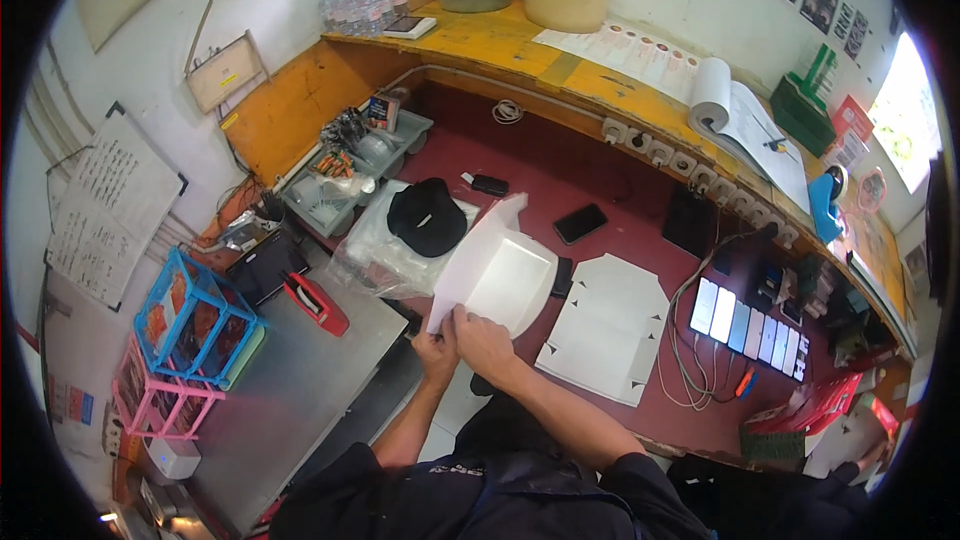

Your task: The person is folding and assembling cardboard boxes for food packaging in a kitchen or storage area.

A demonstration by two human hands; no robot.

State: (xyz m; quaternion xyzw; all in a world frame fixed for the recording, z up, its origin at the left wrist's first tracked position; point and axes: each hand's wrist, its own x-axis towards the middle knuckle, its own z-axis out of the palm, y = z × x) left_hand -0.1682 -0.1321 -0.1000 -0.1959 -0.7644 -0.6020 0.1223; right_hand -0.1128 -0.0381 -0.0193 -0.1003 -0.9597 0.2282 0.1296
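At the desk's (640,240) near edge, between the cap (427,215) on the left and the flat card (605,325) on the right, you had the white box (515,285), open-topped, with one wall rising high on its left. Your left hand (437,352) appeared to pinch the near left corner, and your right hand (482,343) met it there, seemingly pinching the same edge; the fingertips beneath were hidden, and I could not tell whether the box's underside touched the desk. With both hands at one corner, the far end had no hand on it, so a hard push could have bent the tall wall or sprung the fold open. A slip toward you might have sent the box to the floor (450,415). Swinging it left risked snagging the bag (385,265) under the cap; swinging it far and right, it could have nudged the phone (580,224).
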